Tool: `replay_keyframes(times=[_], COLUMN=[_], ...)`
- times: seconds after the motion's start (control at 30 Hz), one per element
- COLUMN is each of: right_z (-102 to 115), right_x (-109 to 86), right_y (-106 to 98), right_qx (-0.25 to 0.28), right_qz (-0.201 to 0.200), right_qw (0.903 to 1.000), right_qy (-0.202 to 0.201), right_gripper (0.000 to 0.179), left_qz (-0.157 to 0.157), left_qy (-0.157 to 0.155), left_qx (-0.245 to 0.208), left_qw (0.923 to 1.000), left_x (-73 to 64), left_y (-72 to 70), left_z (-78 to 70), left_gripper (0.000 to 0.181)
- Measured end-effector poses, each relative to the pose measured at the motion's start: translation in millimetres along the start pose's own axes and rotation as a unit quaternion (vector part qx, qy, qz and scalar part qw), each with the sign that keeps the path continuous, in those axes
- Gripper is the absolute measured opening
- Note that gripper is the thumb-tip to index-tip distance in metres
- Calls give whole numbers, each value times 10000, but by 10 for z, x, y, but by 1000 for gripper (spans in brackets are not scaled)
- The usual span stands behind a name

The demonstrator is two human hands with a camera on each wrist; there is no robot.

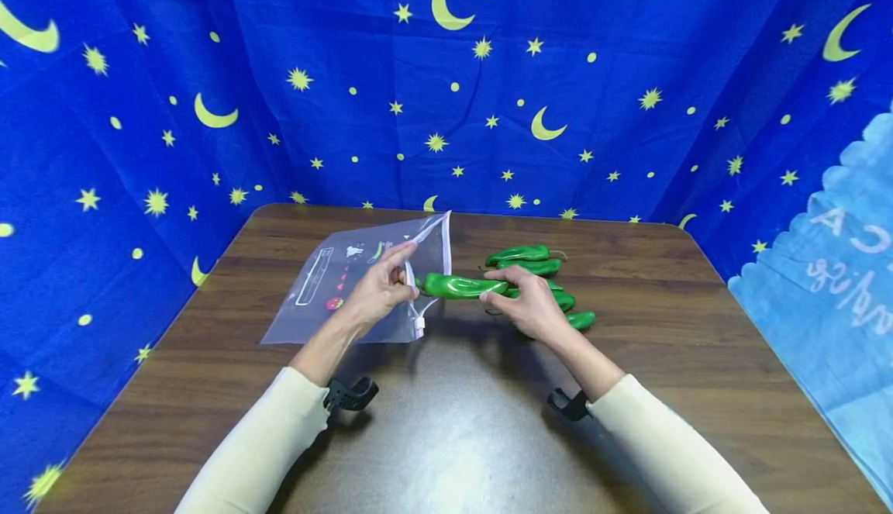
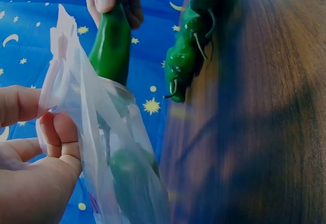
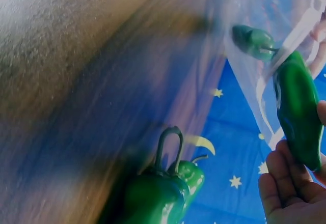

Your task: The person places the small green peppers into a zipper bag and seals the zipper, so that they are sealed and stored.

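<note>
My left hand [image 1: 380, 285] pinches the mouth edge of a clear zip bag [image 1: 296, 316] with printed pictures, lying on the table's left half. My right hand [image 1: 526, 301] grips a shiny long green pepper [image 1: 456, 287] by its blunt end. The pepper's stem end is just inside the bag's opening. Another green pepper [image 2: 132, 180] shows through the plastic in the left wrist view, lower in the bag. The white zip slider [image 1: 419, 323] hangs at the opening's near corner.
Several more green peppers [image 1: 533, 267] lie in a pile on the wooden table [image 1: 670, 328], partly behind my right hand. A blue curtain [image 1: 377, 56] with moons and stars stands at the back and sides. Light blue cloth [image 1: 823, 289] hangs at the right.
</note>
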State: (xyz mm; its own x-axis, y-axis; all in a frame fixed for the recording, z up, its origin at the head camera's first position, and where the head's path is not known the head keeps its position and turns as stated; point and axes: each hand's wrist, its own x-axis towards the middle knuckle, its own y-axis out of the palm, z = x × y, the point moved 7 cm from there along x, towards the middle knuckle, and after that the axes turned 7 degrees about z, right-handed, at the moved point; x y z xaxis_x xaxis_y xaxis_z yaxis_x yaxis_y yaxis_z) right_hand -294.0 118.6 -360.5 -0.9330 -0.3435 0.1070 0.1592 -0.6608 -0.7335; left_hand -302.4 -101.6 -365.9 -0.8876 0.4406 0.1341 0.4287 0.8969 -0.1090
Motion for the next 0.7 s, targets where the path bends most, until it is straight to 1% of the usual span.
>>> replay_keyframes(times=[0.1,0.3,0.43,0.7], right_z=[21,50,79,171], right_x=[12,61,121,229], right_y=[47,115,150,221], right_qx=[-60,-107,-185,-741], right_qz=[2,33,36,-63], right_qw=[9999,9999,9997,9960], right_qy=[-104,-130,-154,-489], right_gripper=[37,38,38,38], left_qz=[8,13,4,-44], left_qy=[36,82,57,26], left_qx=[-53,-65,-73,-177], left_qw=[10000,9999,10000,9998], left_x=[2,4,0,-19], left_y=[8,9,7,-15], left_z=[-16,-21,-11,-53], left_gripper=[82,81,82,83])
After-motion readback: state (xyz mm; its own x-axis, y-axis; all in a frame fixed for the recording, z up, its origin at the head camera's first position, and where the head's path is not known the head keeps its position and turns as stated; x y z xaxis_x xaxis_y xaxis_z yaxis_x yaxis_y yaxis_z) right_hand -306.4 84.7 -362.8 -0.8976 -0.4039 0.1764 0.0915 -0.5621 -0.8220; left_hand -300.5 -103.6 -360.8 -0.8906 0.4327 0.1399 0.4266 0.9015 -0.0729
